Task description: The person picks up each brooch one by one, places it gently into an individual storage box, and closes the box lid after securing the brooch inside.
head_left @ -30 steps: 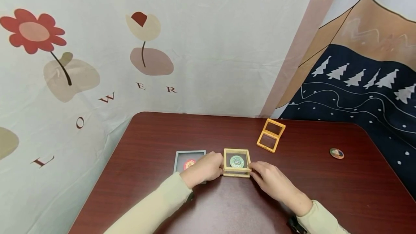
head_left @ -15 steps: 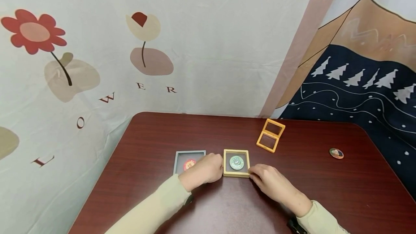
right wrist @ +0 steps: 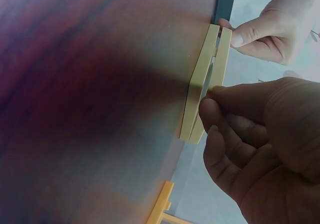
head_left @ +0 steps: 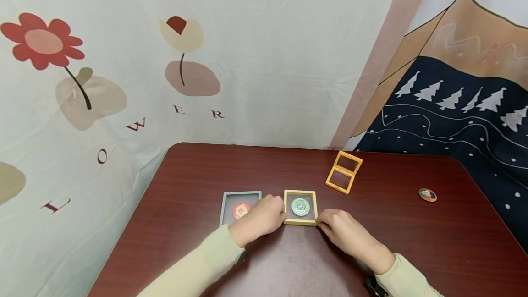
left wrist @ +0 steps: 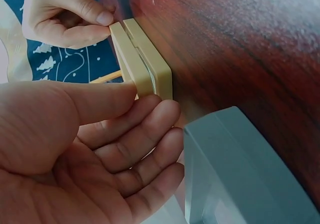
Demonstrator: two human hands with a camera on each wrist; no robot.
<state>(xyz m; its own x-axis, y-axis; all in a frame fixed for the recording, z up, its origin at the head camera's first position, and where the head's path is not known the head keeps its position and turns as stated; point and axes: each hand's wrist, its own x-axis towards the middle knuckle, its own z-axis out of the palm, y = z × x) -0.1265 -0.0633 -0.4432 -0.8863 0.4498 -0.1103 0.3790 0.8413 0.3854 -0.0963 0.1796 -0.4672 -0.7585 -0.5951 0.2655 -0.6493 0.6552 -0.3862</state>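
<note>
A pale yellow square display case (head_left: 299, 222) lies flat on the table with a green round token (head_left: 300, 206) behind its clear window. At its left side, my left hand (head_left: 267, 217) pinches the edge, thumb on the upper half and fingertips at the side, as the left wrist view shows. My right hand (head_left: 340, 229) holds the front right corner between thumb and forefinger, its other fingers curled. A thin gap shows between the two halves of the case (right wrist: 200, 79) in the right wrist view.
Left of the case, partly hidden by my left forearm, lies a blue-grey frame (head_left: 243, 193) with a red round token (head_left: 241, 210). An unfolded orange case (head_left: 337, 167) lies behind to the right. Farther right on the brown table (head_left: 288, 269) is a multicoloured round token (head_left: 427, 195).
One second ago the case's upper half stood raised at the front; it has come down onto the lower half. My right hand has lowered slightly with it, while the left stays at the side.
</note>
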